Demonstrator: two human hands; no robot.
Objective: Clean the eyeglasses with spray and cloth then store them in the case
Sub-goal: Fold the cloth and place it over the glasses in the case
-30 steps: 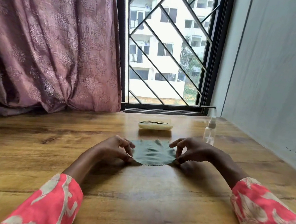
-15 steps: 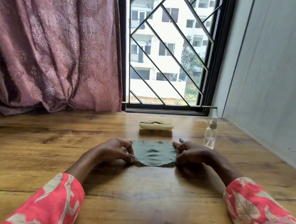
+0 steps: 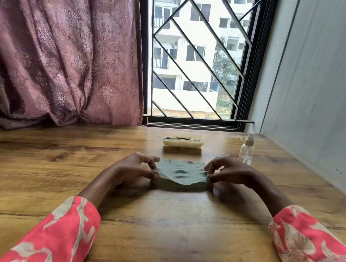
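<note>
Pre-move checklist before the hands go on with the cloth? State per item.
1. Cloth gripped by both hands: ok. Left hand and right hand each pinch a near corner.
2. Cloth's near edge off the table: ok, lifted; far edge looks to lie on the wood.
3. Glasses within view: ok, lying on the open case beyond the cloth.
4. Spray bottle upright: ok, standing past the right hand.
5. Liquid in the bottle: cannot tell, clear plastic.
6. Lenses dirty or clean: cannot tell, too small.
</note>
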